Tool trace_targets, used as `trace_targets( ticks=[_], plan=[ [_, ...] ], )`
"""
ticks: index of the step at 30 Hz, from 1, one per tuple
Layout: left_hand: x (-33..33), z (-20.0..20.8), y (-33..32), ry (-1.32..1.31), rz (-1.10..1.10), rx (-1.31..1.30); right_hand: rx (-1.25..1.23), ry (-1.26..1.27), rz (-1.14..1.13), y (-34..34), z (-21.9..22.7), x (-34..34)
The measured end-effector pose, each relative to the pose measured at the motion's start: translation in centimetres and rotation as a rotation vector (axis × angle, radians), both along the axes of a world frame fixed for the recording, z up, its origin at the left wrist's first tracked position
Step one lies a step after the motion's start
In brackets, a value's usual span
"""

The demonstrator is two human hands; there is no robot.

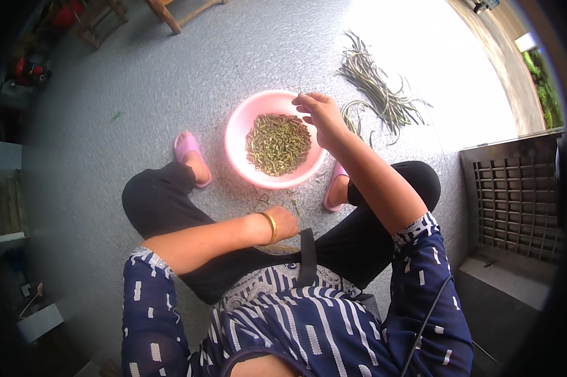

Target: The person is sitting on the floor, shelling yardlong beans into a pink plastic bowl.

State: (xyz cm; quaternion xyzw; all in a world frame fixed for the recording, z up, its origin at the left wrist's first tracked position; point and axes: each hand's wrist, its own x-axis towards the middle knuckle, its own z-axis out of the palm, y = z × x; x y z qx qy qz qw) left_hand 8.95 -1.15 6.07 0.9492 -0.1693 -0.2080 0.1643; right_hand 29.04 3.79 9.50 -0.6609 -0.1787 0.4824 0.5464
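A pink basin (236, 160) stands on the floor between my feet. Short cut pieces of green long beans (277, 144) lie heaped in it. My right hand (322, 116) is over the basin's right rim, fingers loosely bent and apart, nothing visible in them. Close to my lap, on the near side of the basin, my left hand (282, 223) is closed, a gold bangle at its wrist. Whatever it may hold is hidden from view. Whole long beans (378, 85) lie in a loose bundle on the floor, beyond and right of the basin.
Pink slippers (186, 146) are on my feet, either side of the basin. A few green scraps (263, 200) lie on the floor before my lap. A dark lattice-fronted metal piece (516, 201) stands at the right. Wooden furniture legs (165, 17) are at the far left.
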Motion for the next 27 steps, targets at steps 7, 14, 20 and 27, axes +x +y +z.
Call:
trace_targets(
  ticks=[7,14,20,27],
  plan=[
    [0.0,-0.4,0.8,0.051,0.023,0.092,0.357,0.289,-0.031,-2.1,8.1,0.3],
    [0.2,0.1,1.5,-0.043,0.044,0.115,0.624,0.230,-0.091,-9.0,11.7,7.9],
    [0.6,-0.4,1.6,0.051,0.005,0.105,0.373,0.307,-0.441,-19.0,2.4,13.1],
    [1.8,-1.6,2.5,0.185,0.072,0.027,-0.131,0.301,-0.684,-34.9,-7.0,11.1]
  ],
)
